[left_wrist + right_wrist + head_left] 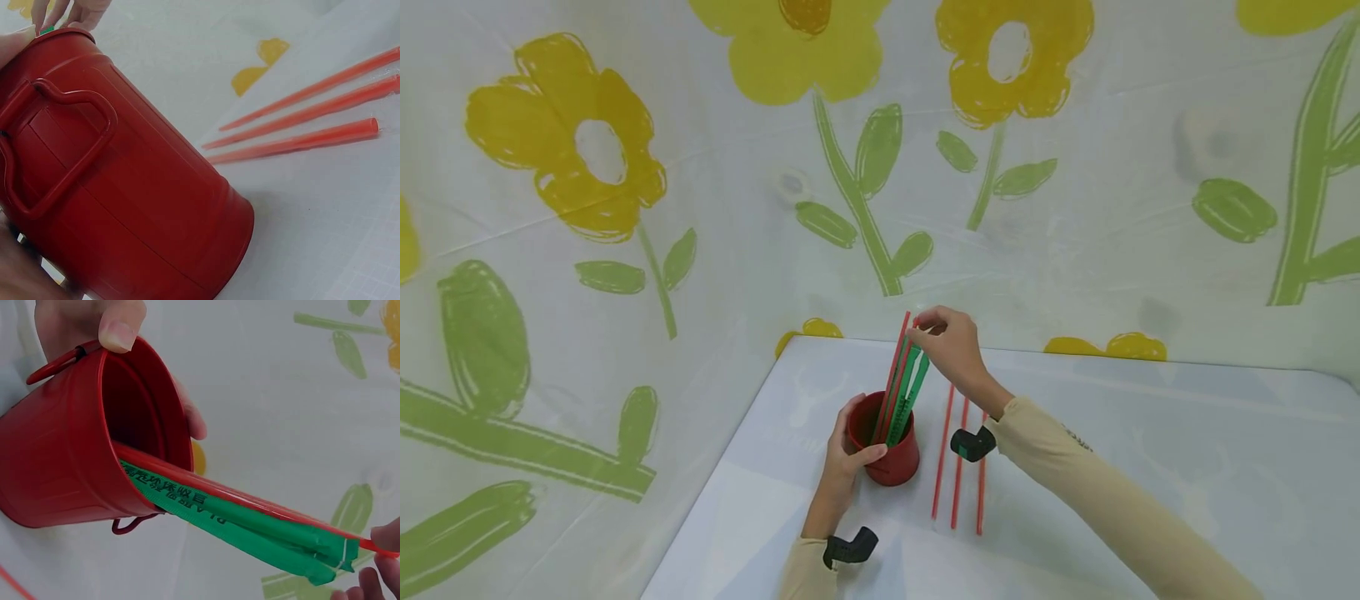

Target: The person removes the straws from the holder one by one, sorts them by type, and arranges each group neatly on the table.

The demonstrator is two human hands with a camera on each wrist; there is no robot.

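Red bucket [901, 467]: at the left of the white table [1225, 433], nearer its left edge than its right.
Left hand [842, 457]: fingers and thumb clamped around the bucket's wall and rim.
Right hand [951, 346]: thumb and fingertips pinched together on the upper end of a red straw [367, 545], lower end inside the bucket.
Bucket contents: another red straw [894, 367] and green straws [250, 549].
Loose straws [959, 467]: three, red, just right of the bucket, pointing towards the far edge.
Progress: judged partway; filling or emptying, cannot tell.
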